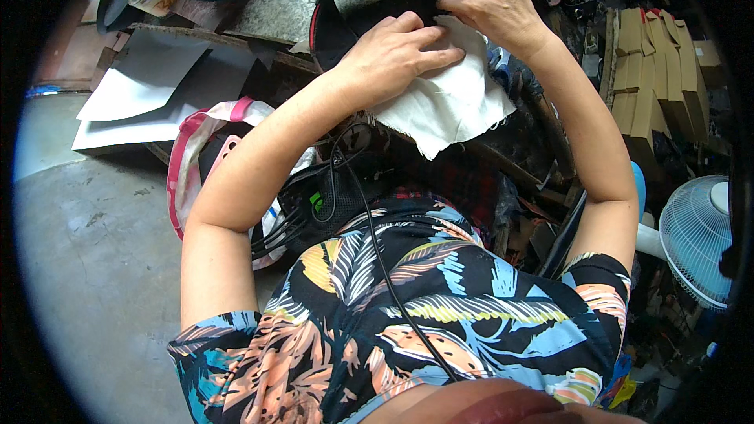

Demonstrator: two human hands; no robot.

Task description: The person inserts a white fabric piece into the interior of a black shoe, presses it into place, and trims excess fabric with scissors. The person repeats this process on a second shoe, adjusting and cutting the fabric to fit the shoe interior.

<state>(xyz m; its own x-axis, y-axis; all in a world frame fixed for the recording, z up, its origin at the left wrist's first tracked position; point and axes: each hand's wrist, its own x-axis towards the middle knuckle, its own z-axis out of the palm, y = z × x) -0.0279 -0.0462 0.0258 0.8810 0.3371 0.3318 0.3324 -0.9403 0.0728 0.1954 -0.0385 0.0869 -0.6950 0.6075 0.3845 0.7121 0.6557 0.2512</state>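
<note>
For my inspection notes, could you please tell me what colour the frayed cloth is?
Plain white: the frayed cloth shows in the head view.

The left hand (397, 59) lay at the upper left part of a white cloth (452, 106), one digit stretched across the fabric, whose lower edge was frayed. The right hand (495, 4) arched just above the cloth, touching a black band (334, 35) whose red-edged loop curved up and left of the cloth. A grey slab (279, 4) showed farther up and left of the cloth, and white sheets (145, 74) lay well to its left. Down and left of the cloth was a pink-and-white bag (176, 173). Boxes (660, 71) were stacked right of the cloth, a fan (695, 243) lower on that side. Below the cloth, a cable (380, 267) ran over a patterned shirt (463, 290)
</note>
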